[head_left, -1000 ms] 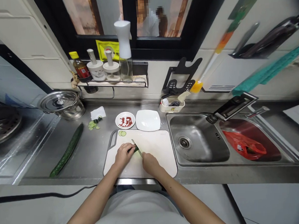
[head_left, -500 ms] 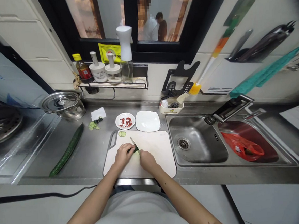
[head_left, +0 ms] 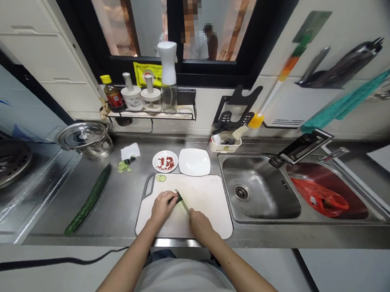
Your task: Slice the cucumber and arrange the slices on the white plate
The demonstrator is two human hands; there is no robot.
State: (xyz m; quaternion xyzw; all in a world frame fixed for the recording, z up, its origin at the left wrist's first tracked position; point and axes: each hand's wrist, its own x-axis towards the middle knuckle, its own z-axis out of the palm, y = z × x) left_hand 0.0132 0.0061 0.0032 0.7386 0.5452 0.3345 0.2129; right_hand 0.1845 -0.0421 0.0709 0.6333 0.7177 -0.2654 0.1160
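My left hand is closed on a dark green cucumber piece near the middle of the white cutting board. In my right hand is a small knife, its blade lying against the right side of that piece. Two pale cucumber slices rest at the board's upper left corner. Behind the board stand a round plate with chopped red bits and a plain square white plate. A whole cucumber lies on the counter to the left.
Cucumber scraps lie beside a white paper. A lidded steel pot stands at the back left. To the right is a double sink with a red bag. Bottles line a wall rack; people show in the window.
The knife and my right hand have moved down and right, and the blade tip is now lower, beside the cucumber piece. The whole view has shifted slightly.
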